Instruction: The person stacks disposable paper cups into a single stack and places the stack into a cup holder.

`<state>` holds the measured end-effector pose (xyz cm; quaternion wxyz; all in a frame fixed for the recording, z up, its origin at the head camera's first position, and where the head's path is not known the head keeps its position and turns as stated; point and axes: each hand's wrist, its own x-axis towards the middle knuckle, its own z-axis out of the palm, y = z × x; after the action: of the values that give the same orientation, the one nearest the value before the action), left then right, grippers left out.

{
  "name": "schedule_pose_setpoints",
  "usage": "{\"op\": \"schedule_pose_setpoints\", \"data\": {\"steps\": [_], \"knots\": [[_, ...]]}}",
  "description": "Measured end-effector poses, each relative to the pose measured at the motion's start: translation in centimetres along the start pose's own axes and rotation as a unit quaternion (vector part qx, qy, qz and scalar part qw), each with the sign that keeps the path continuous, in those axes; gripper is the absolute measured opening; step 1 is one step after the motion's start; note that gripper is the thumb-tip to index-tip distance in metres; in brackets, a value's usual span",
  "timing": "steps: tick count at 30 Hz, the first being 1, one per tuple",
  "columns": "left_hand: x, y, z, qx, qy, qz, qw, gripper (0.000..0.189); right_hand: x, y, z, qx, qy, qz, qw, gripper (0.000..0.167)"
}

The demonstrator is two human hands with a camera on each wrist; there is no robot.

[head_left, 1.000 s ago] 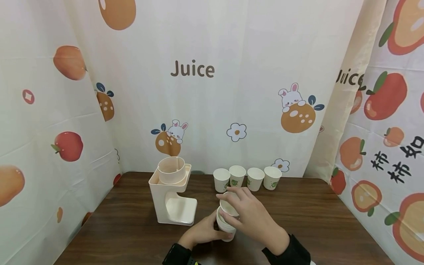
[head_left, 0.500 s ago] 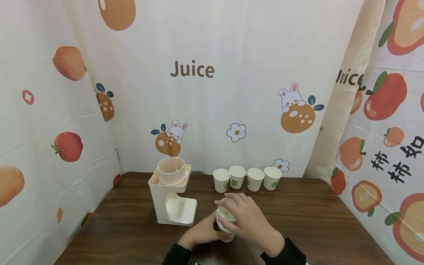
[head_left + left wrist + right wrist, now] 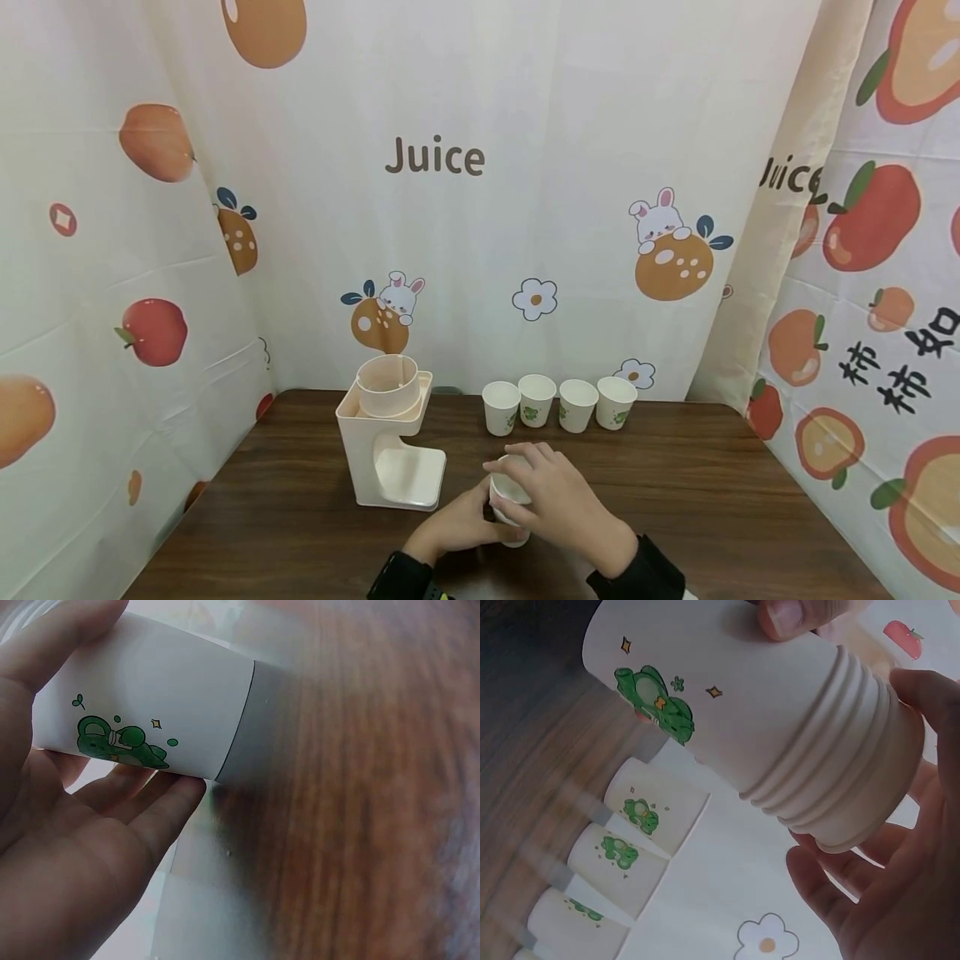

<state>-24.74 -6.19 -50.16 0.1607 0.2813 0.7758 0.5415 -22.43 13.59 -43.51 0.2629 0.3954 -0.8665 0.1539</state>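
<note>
A stack of white paper cups (image 3: 172, 682) stands upright on the table in front of me, a green cartoon animal printed on its side. My left hand (image 3: 459, 523) grips it low down, thumb on one side and fingers curled round the other. At the top, my right hand (image 3: 558, 504) holds the uppermost paper cup (image 3: 877, 784) by its rim between thumb and fingers. That cup sits nested in the others; several rims show close together in the right wrist view. In the head view both hands cover much of the stack.
Behind the stack, several paper cups (image 3: 538, 402) stand upright in a row near the table's back edge. A cream-coloured appliance (image 3: 363, 462) with a round open top (image 3: 388, 390) is on the left. Fruit-printed curtains (image 3: 450, 233) surround the dark wooden table (image 3: 247, 500).
My right hand has lowered the uppermost cup deeper into the stack, coming down and slightly towards me. My left hand has kept its grip in the same spot.
</note>
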Motion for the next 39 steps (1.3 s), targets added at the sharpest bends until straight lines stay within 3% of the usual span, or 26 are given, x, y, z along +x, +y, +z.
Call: {"op": "schedule_pose_setpoints", "data": {"steps": [14, 25, 31, 39], "knots": [[0.1, -0.2, -0.1, -0.011, -0.006, -0.002, 0.9999, 0.078, -0.1, 0.3, 0.1, 0.059, -0.066, 0.026, 0.9958, 0.034], [0.1, 0.0, -0.1, -0.020, -0.014, 0.001, 0.9997, 0.072, 0.0, 0.7, -0.6, 0.079, -0.097, 0.011, 0.9920, 0.037], [-0.1, 0.0, -0.2, -0.003, -0.005, -0.018, 0.9998, 0.080, 0.0, 1.2, -0.9, 0.094, -0.125, 0.008, 0.9876, 0.042], [-0.1, 0.1, -0.1, -0.004, 0.002, -0.013, 0.9999, 0.084, 0.2, 2.1, -1.4, 0.113, -0.152, 0.020, 0.9818, 0.045]]}}
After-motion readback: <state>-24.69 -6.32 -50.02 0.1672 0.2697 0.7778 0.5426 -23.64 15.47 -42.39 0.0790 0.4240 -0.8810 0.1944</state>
